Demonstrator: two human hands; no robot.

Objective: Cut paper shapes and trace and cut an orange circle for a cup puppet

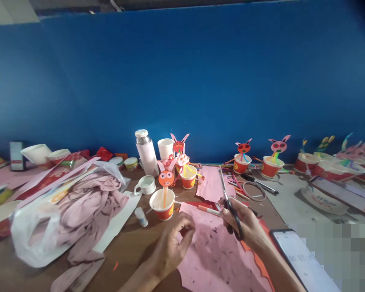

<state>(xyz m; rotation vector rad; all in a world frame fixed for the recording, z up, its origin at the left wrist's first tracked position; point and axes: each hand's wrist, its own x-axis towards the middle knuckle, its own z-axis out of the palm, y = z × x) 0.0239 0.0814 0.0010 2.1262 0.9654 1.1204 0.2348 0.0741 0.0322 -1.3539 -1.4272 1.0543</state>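
My right hand (246,225) grips black-handled scissors (229,202), blades pointing up and away over a pink paper sheet (213,247). My left hand (174,243) rests at the sheet's left edge, fingers curled in a pinch; what it pinches is too small to make out. Just beyond my left hand stands an orange paper cup (162,205) with a round orange face on a stick. A red-and-white marker (209,210) lies at the top of the sheet.
A white flask (146,153), white mug (146,185), glue stick (141,217) and more decorated cups (188,176) stand behind. Pink cloth in a plastic bag (82,207) lies left. A phone (301,259) sits right. A blue wall rises behind.
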